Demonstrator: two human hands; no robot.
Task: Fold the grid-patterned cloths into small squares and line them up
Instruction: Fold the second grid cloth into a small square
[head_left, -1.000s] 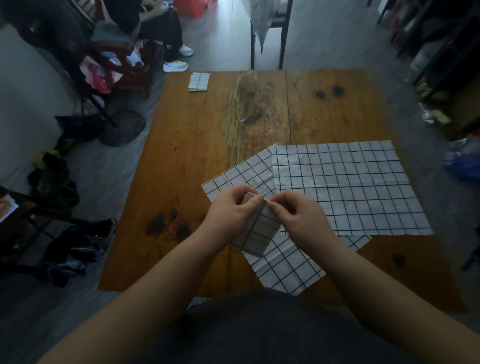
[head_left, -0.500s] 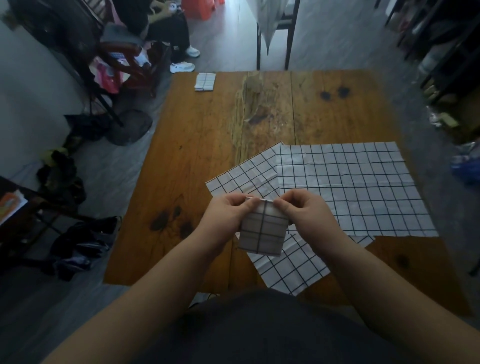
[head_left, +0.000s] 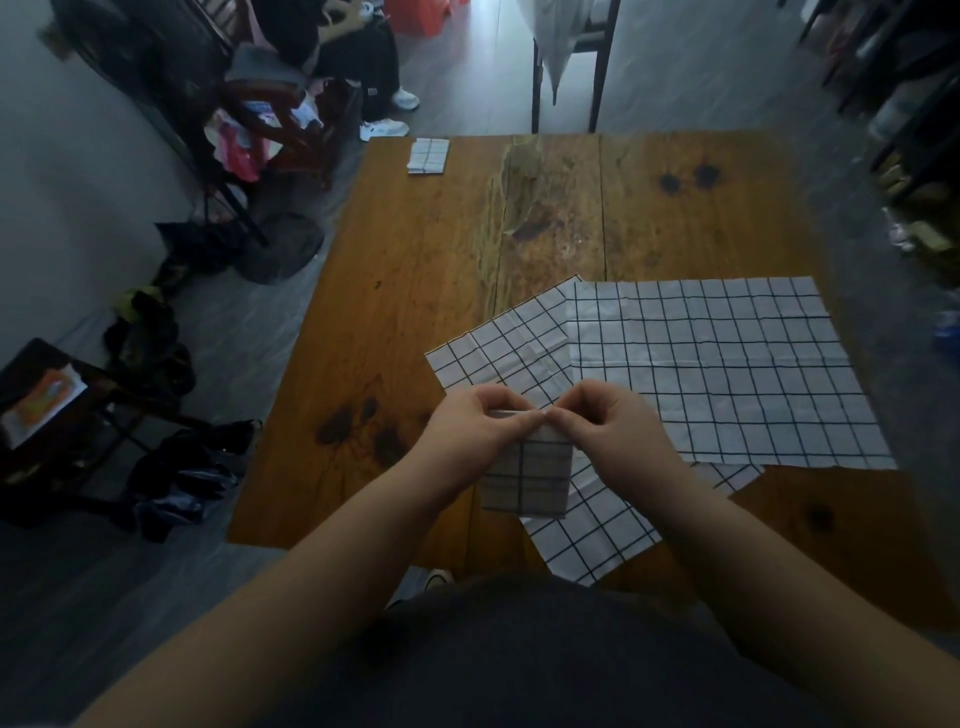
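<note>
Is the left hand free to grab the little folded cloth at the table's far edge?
Probably not yet: left hand and right hand pinch the near folded grid cloth. Bare wooden table lies before the far folded cloth.

Wood surface (head_left: 405, 322): orange-brown, low sheen, dark stains, rough scuffed patch down the middle. Cloths (head_left: 727, 374): thin matt fabric, white with black grid, creased in lines. Folded cloth (head_left: 530, 478): same fabric. Floor (head_left: 675, 67): smooth, grey, slightly glossy.
</note>
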